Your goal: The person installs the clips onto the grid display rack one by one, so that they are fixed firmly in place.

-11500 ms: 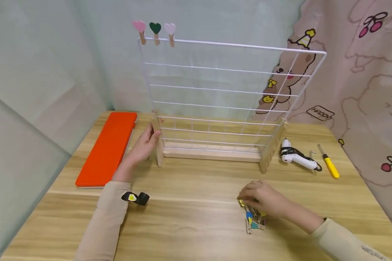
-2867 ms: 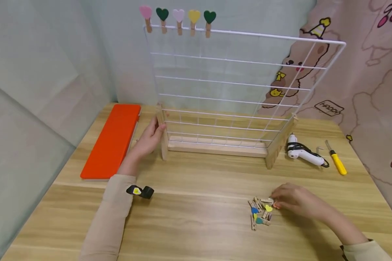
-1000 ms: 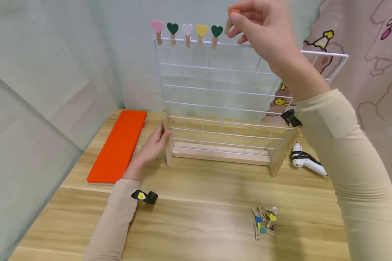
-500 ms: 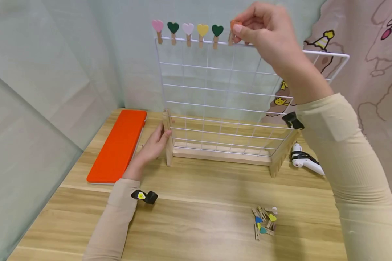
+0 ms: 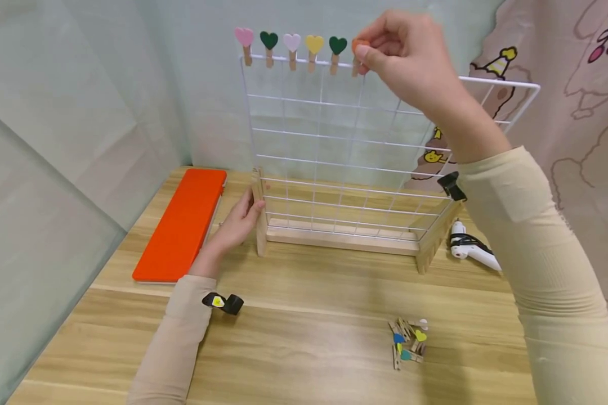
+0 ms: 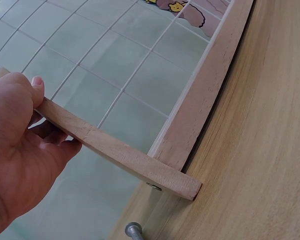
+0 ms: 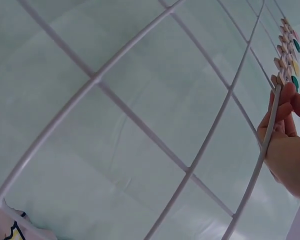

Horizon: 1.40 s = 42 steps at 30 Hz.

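My right hand (image 5: 407, 59) pinches a small wooden clothespin with an orange heart (image 5: 360, 45) at the top wire of the white wire grid (image 5: 344, 102). To its left, clothespins with pink, dark green, white, yellow (image 5: 314, 45) and dark green (image 5: 338, 46) hearts stand in a row on that wire. My left hand (image 5: 237, 224) grips the grid's left wooden upright (image 5: 260, 216); in the left wrist view the thumb lies over the upright (image 6: 110, 145) and fingers curl beneath. Several loose heart clothespins (image 5: 407, 343) lie in a pile on the table.
An orange-red flat case (image 5: 182, 225) lies left of the stand. A white glue gun (image 5: 471, 247) with a black cord sits on the right, partly behind the right sleeve. A bolt-like metal piece (image 6: 134, 230) shows near the upright's foot in the left wrist view.
My right hand took the orange-heart clothespin from the pile and raised it to the top wire. Over the last second it has come down onto the wire. The left hand keeps its grip.
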Motion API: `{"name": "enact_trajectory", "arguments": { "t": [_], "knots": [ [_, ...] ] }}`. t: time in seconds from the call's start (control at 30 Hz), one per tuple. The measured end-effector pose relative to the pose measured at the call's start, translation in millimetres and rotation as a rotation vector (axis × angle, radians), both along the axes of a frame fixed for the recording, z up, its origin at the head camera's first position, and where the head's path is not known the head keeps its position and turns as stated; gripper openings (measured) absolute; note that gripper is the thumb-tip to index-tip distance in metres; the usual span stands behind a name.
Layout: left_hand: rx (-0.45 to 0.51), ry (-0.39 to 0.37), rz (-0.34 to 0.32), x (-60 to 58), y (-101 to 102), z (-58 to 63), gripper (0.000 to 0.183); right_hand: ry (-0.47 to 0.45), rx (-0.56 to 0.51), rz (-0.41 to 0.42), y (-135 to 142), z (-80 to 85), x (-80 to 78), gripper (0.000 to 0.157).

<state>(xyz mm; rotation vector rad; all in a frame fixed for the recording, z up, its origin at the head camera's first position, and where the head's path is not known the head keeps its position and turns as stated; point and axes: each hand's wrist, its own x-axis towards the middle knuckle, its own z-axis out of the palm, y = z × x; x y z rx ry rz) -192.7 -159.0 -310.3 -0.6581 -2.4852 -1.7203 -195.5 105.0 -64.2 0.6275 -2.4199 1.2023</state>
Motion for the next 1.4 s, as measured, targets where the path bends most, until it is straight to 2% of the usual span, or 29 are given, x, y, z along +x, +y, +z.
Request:
{"name": "enact_trajectory", "arguments": {
  "t": [0.13,0.3,0.37,0.47,0.57,0.67,0.73,0.8,0.87,1.0,1.13,1.23,1.4],
  "knots": [
    [-0.009,0.007,-0.001,0.4,2,0.6,0.048,0.012,0.001,-0.005,1,-0.8,0.2,0.020],
    [-0.006,0.012,0.003,-2.0,2,0.6,0.050,0.027,0.059,0.000,4,0.7,1.9,0.026],
    [-0.001,0.014,0.002,-4.4,1,-1.0,0.050,0.060,0.099,-0.001,5,-0.1,4.7,0.031],
    [0.009,0.024,-0.003,-10.3,-2,-7.1,0.049,0.190,0.126,0.004,7,-7.5,10.5,0.036],
    [0.008,0.030,-0.011,-17.0,-6,-16.6,0.047,0.428,0.078,0.076,14,-26.2,14.4,0.034],
    [0.000,0.020,0.000,-19.2,-10,-24.2,0.048,0.607,0.065,0.182,22,-56.4,16.8,0.028],
    [0.001,0.013,0.008,-18.2,-13,-25.4,0.050,0.635,0.095,0.243,29,-84.5,18.6,0.026],
    [0.002,0.014,0.020,-16.9,-15,-24.3,0.051,0.597,0.172,0.294,38,-116.5,20.5,0.028],
    [0.001,0.021,0.025,-15.1,-16,-21.7,0.051,0.516,0.252,0.331,51,-151.2,23.7,0.030],
    [0.015,0.024,0.017,-8.5,-16,-12.0,0.049,0.271,0.382,0.355,81,-217.0,40.8,0.032],
    [0.011,0.024,0.016,1.0,-14,-0.9,0.048,0.023,0.426,0.373,109,-268.1,70.5,0.031],
    [-0.005,0.028,0.018,4.8,-14,1.5,0.050,-0.121,0.422,0.381,124,-289.1,95.1,0.029],
    [0.020,0.020,-0.012,3.6,-9,-9.6,0.053,-0.196,0.410,0.325,139,-302.3,135.6,0.033]
  ]
}}
